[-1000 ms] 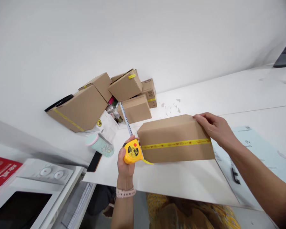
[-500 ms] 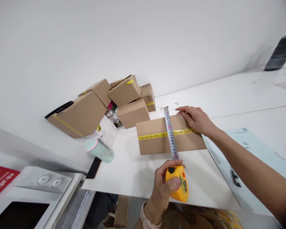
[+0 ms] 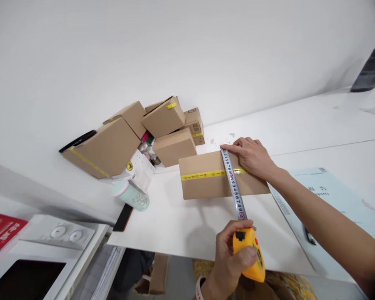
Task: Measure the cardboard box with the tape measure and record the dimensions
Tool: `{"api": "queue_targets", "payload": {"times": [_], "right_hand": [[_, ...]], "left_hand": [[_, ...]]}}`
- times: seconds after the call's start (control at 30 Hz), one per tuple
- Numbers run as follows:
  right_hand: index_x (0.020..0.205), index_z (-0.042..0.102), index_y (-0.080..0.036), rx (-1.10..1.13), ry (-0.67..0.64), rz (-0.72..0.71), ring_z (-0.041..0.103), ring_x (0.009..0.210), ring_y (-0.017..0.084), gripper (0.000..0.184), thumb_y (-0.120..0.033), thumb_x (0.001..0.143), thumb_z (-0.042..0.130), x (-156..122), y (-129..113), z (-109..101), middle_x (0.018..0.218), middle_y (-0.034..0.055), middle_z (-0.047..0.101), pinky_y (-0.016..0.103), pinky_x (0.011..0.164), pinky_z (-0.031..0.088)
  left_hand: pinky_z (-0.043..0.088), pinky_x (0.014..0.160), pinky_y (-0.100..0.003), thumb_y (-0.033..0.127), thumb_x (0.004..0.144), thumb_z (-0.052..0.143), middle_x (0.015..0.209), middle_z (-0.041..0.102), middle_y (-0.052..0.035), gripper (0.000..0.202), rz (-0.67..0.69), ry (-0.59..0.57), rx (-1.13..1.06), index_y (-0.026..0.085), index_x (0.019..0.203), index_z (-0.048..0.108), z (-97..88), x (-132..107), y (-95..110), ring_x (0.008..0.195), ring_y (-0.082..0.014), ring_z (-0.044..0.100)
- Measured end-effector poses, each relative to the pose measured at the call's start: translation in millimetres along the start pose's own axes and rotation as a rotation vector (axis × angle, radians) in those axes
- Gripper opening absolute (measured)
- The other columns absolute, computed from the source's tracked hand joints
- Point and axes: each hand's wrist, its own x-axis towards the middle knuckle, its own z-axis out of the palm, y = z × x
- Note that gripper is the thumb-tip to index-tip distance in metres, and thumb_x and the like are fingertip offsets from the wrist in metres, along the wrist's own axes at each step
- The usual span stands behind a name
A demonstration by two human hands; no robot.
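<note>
My left hand point(image 3: 228, 260) is wrapped round the yellow case of a tape measure point(image 3: 256, 268) near the table's front edge, its thumb lying on the case. The silver blade point(image 3: 234, 185) is drawn out and runs slantwise across the top of a closed cardboard box point(image 3: 203, 190) that has a strip of yellow tape along it. At the box's far edge, my right hand point(image 3: 254, 158) holds the blade's end with its index finger and rests on the box. Its thumb is mostly hidden.
More cardboard boxes point(image 3: 175, 148) are piled against the wall at the back left. A mint-green cup point(image 3: 134, 196) stands near a dark flat object point(image 3: 123, 218). Pale blue papers point(image 3: 337, 208) lie on the right. At the lower left is a white microwave point(image 3: 50, 250); a dark bottle point(image 3: 370, 68) stands far right.
The tape measure's case has moved right and towards me with my left hand. The blade now slants more, and my right hand's index finger has come onto its end.
</note>
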Motion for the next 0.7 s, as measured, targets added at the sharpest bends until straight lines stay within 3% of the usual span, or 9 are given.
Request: {"api": "queue_targets", "payload": {"times": [0.3, 0.7], "right_hand": [[0.128, 0.076, -0.032, 0.044, 0.042, 0.004, 0.055, 0.09, 0.026, 0.056, -0.006, 0.096, 0.037, -2.2, 1.4, 4.8, 0.103, 0.0106, 0.068, 0.04, 0.078, 0.039], [0.125, 0.076, -0.033, 0.055, 0.051, 0.014, 0.054, 0.09, 0.026, 0.054, -0.008, 0.098, 0.037, -2.3, 1.8, 6.7, 0.103, 0.0101, 0.068, 0.04, 0.078, 0.039]], "left_hand": [[0.048, 0.092, -0.037, 0.051, 0.072, 0.088, 0.119, 0.064, -0.0105, 0.063, 0.028, -0.026, 0.107, 0.022, 0.126, 0.074, -7.9, 0.0, -11.0, 0.1, -0.025, 0.06], [0.047, 0.093, -0.041, 0.052, 0.064, 0.089, 0.118, 0.072, -0.0123, 0.068, -0.047, -0.013, -0.118, 0.02, 0.123, 0.077, -23.8, 14.7, -46.2, 0.099, -0.0267, 0.062]]}}
